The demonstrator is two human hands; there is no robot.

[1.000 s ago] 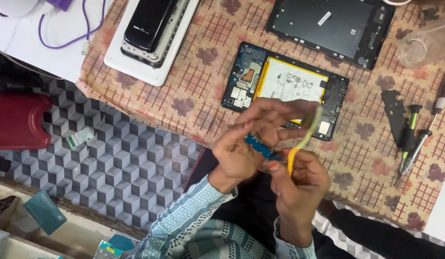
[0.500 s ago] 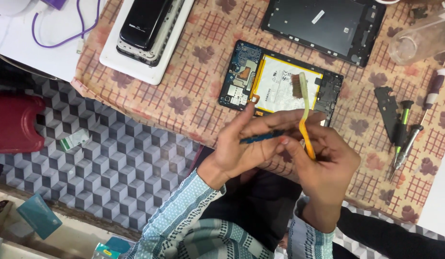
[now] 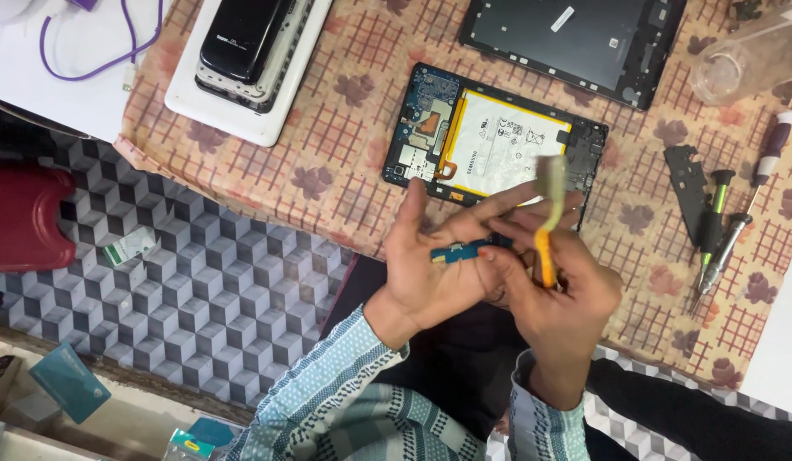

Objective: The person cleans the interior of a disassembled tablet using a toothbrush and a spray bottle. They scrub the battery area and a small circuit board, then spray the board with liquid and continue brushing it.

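- Hands meet in mid-air just in front of the tabletop edge: the left hand (image 3: 430, 273) pinches a small blue circuit strip (image 3: 460, 252), its grip clenched on the strip between thumb and fingers.
- The strip's long axis runs roughly left to right, its free end pointing toward the right hand (image 3: 554, 299).
- The right hand's grip is closed around a thin yellow-orange plastic pry tool (image 3: 545, 248), which stands nearly upright, its blurred pale tip up over the opened tablet with white battery (image 3: 490, 141).
- The tool's lower part sits just beside the strip's right end, touching or nearly so; I cannot tell which.
- Both hands hover above the checked brown tablecloth (image 3: 344, 171), and the spare screwdrivers (image 3: 720, 226) lie well apart to the right.
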